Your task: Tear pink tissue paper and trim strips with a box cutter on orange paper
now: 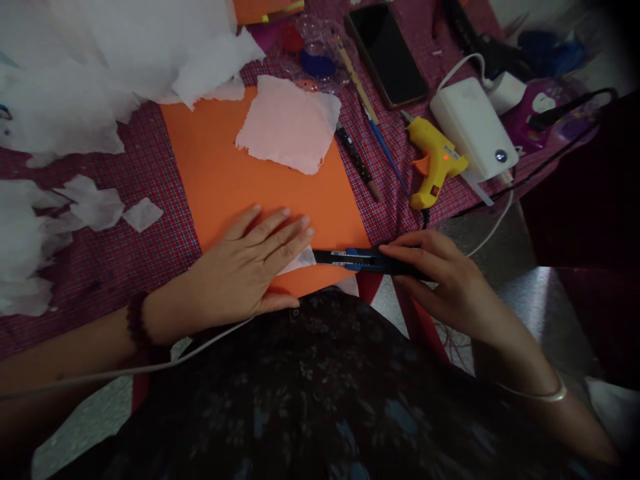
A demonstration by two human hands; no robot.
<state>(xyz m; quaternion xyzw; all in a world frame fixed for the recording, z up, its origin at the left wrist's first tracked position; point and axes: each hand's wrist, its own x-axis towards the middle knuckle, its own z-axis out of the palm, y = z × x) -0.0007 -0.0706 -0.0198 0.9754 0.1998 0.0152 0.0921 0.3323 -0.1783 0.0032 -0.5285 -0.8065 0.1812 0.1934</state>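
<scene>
My left hand lies flat on an orange sheet, fingers stretched out. Under its fingers and palm is a small piece of thin white paper, mostly covered by the hand. In my right hand is a blue and black box cutter, held level with its tip pointing left. The tip meets the right edge of the white piece beside my left fingers. Whether the blade is out I cannot tell. Farther up the orange sheet rests a larger torn piece of pale paper.
Torn white paper is heaped at the upper left on a checked cloth. To the right lie a dark pen, a blue brush, a phone, a yellow glue gun with its light on, and a white power bank with cables.
</scene>
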